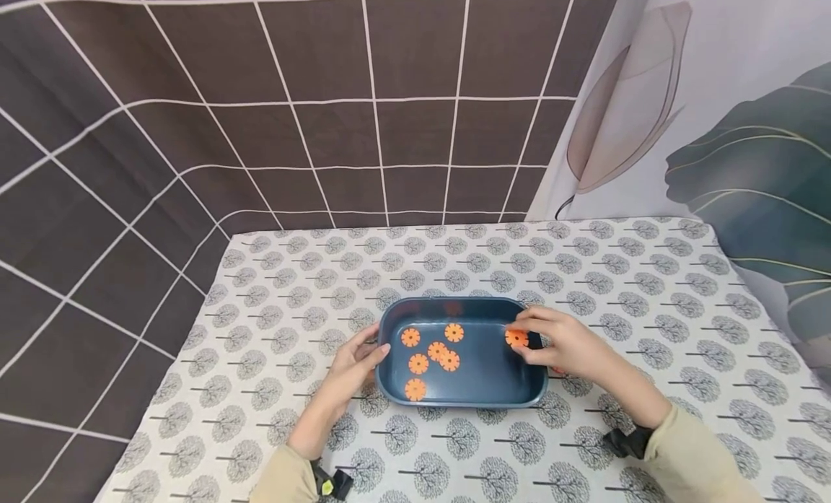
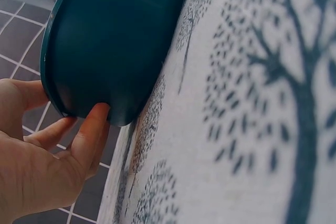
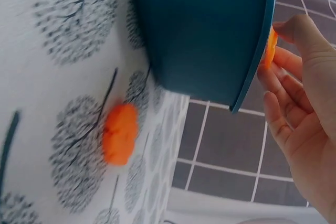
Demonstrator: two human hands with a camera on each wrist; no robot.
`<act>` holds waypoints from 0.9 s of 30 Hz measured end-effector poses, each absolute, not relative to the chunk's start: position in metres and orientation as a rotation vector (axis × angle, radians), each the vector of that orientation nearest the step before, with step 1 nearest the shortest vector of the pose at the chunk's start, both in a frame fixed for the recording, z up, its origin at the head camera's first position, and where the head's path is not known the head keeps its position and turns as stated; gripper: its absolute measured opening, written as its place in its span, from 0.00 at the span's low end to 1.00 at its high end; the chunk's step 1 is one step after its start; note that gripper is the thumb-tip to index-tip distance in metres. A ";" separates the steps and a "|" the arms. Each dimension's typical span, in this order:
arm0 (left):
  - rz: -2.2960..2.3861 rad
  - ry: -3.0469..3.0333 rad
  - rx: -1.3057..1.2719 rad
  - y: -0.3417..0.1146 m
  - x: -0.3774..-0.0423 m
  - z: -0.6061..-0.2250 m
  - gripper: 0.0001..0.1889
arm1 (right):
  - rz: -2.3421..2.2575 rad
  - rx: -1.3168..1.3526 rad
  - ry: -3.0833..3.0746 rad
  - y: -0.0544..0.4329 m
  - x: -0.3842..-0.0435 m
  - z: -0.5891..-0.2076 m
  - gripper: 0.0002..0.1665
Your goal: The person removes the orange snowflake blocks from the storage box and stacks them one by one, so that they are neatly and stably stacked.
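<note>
A dark blue-green oblong plastic basin [image 1: 488, 382] rests on the table. My left hand [image 1: 355, 367] grips its left end, thumb over the rim and fingers against the outer wall [image 2: 105, 45]. Between thumb and fingertips, my right hand [image 1: 560, 342] pinches an orange notched disc [image 1: 516, 338] over the basin's right end. The right wrist view shows this pinched disc [image 3: 271, 48] edge-on, right at the rim. Several similar orange discs [image 1: 418, 364] lie spread over the left and middle of the basin floor, two of them overlapping [image 1: 449, 361].
Another orange piece [image 3: 120, 134] lies on the table just outside the basin's right end, mostly hidden under my right hand in the head view. A tree-print cloth [image 1: 311, 286] covers the table. Dark checked fabric [image 1: 311, 135] hangs behind and at the left, leaf-patterned curtain [image 1: 733, 70] at the right.
</note>
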State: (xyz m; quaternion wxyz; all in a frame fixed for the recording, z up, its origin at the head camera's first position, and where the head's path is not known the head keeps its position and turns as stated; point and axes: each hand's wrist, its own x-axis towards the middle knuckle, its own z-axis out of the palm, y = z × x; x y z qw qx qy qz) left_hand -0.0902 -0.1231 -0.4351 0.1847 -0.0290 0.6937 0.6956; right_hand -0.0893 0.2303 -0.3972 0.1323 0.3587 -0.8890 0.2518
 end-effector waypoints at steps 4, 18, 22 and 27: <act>1.967 1.949 -0.077 -0.122 -0.090 -0.436 0.29 | 0.732 1.028 -2.543 0.240 -0.086 -0.400 0.22; 1.935 1.966 -0.079 -0.124 -0.090 -0.441 0.32 | 0.709 0.910 -2.618 0.260 -0.079 -0.405 0.19; 1.934 1.969 -0.079 -0.125 -0.090 -0.440 0.32 | 0.690 0.866 -2.601 0.265 -0.076 -0.407 0.21; 1.924 1.985 -0.084 -0.124 -0.091 -0.438 0.32 | 0.684 0.822 -2.650 0.273 -0.073 -0.408 0.22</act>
